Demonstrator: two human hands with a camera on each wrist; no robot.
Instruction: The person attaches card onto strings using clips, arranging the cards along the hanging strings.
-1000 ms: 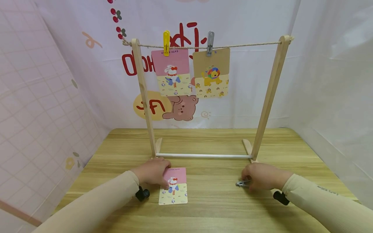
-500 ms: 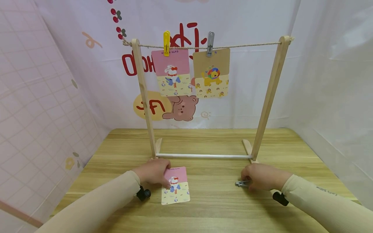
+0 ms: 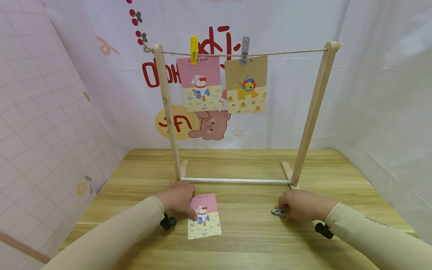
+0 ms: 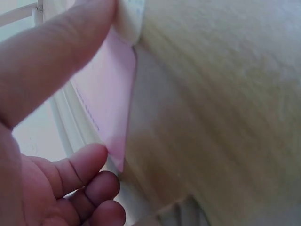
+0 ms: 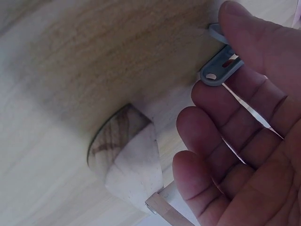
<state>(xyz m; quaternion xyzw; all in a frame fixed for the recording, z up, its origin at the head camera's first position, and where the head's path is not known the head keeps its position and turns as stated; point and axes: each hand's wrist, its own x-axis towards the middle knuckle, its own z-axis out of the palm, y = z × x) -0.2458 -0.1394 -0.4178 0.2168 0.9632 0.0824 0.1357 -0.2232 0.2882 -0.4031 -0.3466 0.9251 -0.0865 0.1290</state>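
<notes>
- Thumb and index finger of the left hand [image 3: 177,197], spread fairly wide, hold the pink and yellow card [image 3: 205,219] by its left side; how firm the hold is, I cannot tell.
- That card lies slightly turned on the table [image 3: 249,240], just left of the lower middle of the frame, with its pink part toward the top.
- Right hand [image 3: 305,204], in the lower right, pinches a grey clothespin [image 3: 277,212] between thumb and index finger; one end sticks out to the left, and the hand covers the rest in the head view.
- In the right wrist view its other fingers bend loosely near a wooden foot [image 5: 129,160].
- Both hands are near the lower ends of a wooden stand: a left post [image 3: 167,101], a right post [image 3: 314,108] and a white rod [image 3: 236,180] across the bottom.
- String [image 3: 287,53] runs between the post tops in the upper part of the frame.
- On it, left of centre, a yellow clothespin [image 3: 194,48] holds a hanging rabbit card [image 3: 202,99]; just right of that, another grey peg [image 3: 245,50] holds a hanging lion card [image 3: 245,99].
- Behind stands a printed white cloth [image 3: 287,127].
</notes>
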